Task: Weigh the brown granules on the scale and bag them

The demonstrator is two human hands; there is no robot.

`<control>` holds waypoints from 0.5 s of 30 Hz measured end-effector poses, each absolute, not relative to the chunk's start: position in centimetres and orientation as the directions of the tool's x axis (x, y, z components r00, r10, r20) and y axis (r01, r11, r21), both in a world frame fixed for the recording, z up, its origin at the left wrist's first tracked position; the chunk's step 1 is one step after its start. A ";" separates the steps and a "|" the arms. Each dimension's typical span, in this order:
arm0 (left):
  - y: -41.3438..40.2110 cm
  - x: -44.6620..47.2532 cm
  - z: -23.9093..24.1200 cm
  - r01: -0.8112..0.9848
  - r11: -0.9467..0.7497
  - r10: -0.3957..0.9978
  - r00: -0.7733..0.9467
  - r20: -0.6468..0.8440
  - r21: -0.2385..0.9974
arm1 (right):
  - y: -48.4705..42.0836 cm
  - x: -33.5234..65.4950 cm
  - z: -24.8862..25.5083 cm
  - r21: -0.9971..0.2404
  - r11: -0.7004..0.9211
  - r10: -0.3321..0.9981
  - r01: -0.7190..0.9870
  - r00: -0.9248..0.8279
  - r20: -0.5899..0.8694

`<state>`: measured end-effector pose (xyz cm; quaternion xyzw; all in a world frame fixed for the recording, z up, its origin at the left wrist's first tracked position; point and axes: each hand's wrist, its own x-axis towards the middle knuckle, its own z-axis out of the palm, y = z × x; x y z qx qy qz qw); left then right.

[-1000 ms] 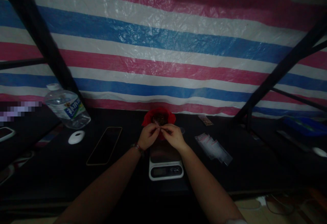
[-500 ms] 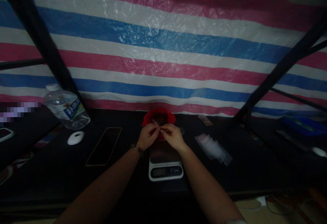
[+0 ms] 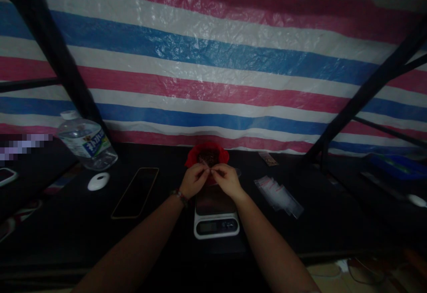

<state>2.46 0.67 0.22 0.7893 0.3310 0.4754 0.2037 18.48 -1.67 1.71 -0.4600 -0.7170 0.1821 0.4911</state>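
Note:
My left hand (image 3: 194, 180) and my right hand (image 3: 228, 180) meet fingertip to fingertip, both closed in a pinch. Between them is a small clear plastic bag (image 3: 206, 164), largely covered by the fingers. Just behind stands a red bowl (image 3: 191, 156) holding dark brown bits (image 3: 208, 155), too small to make out. Under my hands lies a white kitchen scale (image 3: 216, 230) with a dark platform; its display cannot be read. To the right, several flat clear zip bags (image 3: 279, 195) overlap in a fanned pile. A small bag with brownish contents (image 3: 268, 159) lies farther back.
On the left are a phone (image 3: 136, 193), a white computer mouse (image 3: 98, 181) and a clear plastic bottle (image 3: 89, 142). A blue tray (image 3: 393, 166) sits at far right. Black frame posts flank the black table; striped plastic sheeting (image 3: 213, 79) hangs behind.
My fingertips have shifted slightly, and a little more of the clear bag shows above them. Everything else on the table stays in place.

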 end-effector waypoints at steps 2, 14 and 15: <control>0.6 2.5 0.3 0.344 -0.703 0.711 0.339 0.616 0.623 | -1.6 18.5 1.6 -0.706 0.497 0.841 0.504 -0.080 0.536; 0.5 2.8 0.5 0.383 -0.744 0.665 0.351 0.659 0.547 | -1.9 18.5 1.9 -0.541 0.452 0.812 0.709 -0.075 0.579; 0.4 2.8 0.6 0.380 -0.747 0.662 0.348 0.664 0.545 | -1.9 18.4 2.0 -0.533 0.452 0.808 0.715 -0.075 0.585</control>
